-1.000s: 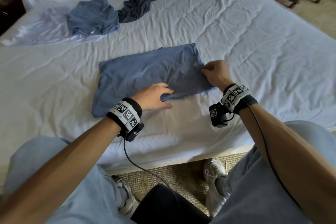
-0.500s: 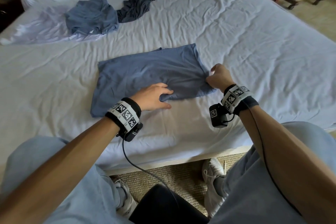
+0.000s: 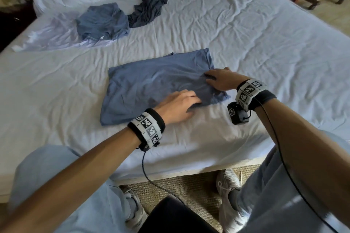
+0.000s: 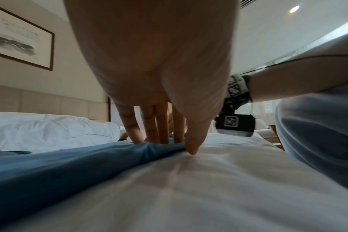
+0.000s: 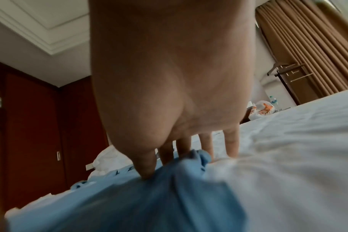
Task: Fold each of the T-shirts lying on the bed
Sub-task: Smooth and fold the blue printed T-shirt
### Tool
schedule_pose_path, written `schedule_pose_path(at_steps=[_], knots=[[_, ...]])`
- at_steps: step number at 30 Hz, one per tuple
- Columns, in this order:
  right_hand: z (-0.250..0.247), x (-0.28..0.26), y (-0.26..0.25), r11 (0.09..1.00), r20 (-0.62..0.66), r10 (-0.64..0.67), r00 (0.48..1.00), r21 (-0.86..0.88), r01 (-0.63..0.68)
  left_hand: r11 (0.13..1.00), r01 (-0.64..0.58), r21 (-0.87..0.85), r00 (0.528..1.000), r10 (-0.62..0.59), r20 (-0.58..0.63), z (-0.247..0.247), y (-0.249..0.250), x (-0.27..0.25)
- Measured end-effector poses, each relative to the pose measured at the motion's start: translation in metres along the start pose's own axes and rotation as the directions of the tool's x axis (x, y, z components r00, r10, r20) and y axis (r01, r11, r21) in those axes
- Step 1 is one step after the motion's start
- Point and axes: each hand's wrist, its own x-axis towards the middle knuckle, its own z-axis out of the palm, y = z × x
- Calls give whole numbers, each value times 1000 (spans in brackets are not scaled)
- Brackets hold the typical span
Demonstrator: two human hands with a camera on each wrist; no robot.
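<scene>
Both hands slid onto the blue T-shirt, right hand pinching its right end, left hand pinching its near edge, shirt lying sideways.

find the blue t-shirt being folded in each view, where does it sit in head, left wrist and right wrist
Head: the blue T-shirt lies mid-frame on the bed.
Left wrist: a blue band across the lower left, under the left hand.
Right wrist: bunched at bottom centre, under the right hand.
Shared landmark: the white sheet beside the shirt's near edge.
</scene>
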Motion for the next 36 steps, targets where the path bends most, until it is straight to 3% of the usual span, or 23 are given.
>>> schedule_pose_path(at_steps=[4, 8, 10, 14, 17, 20, 22, 25, 28, 30, 33, 36], knots=[[-24, 19, 5, 994, -20, -37, 999, 105, 39, 997, -43, 61, 999, 41, 34, 4, 31, 32], [-44, 49, 22, 983, -19, -1, 1000, 181, 4, 990, 76, 115, 996, -81, 39, 4, 60, 69], [-50, 66, 33, 975, 48, 47, 998, 213, -56, 976, 146, 162, 989, -150, 13, 8, 69, 84], [-55, 95, 49, 942, 155, 5, 988, 331, -57, 946, 249, 208, 968, -251, -18, 16, 70, 101], [-57, 111, 52, 937, 109, -4, 994, 347, -35, 926, 275, 260, 960, -279, -21, 15, 70, 110], [-55, 132, 51, 980, -40, -31, 999, 195, 39, 896, 252, 365, 962, -272, 4, 16, 75, 114], [-50, 141, 49, 986, -72, -47, 996, 156, 58, 878, 206, 432, 964, -259, 66, 12, 81, 110], [-48, 143, 46, 988, -63, -90, 994, 122, 97, 924, 192, 330, 976, -216, 36, 3, 82, 109], [-50, 140, 41, 971, -56, -67, 996, 226, 78, 954, 256, 158, 967, -252, -45, -1, 76, 107], [-51, 137, 42, 893, -72, -19, 997, 446, 49, 960, 277, 31, 956, -272, -112, -6, 72, 99], [-45, 133, 46, 582, -5, 26, 1000, 813, -11, 928, 320, -190, 924, -350, -156, -13, 70, 87], [-44, 121, 43, 365, -2, 95, 995, 931, -33, 850, 323, -415, 844, -457, -280, -21, 64, 71]])
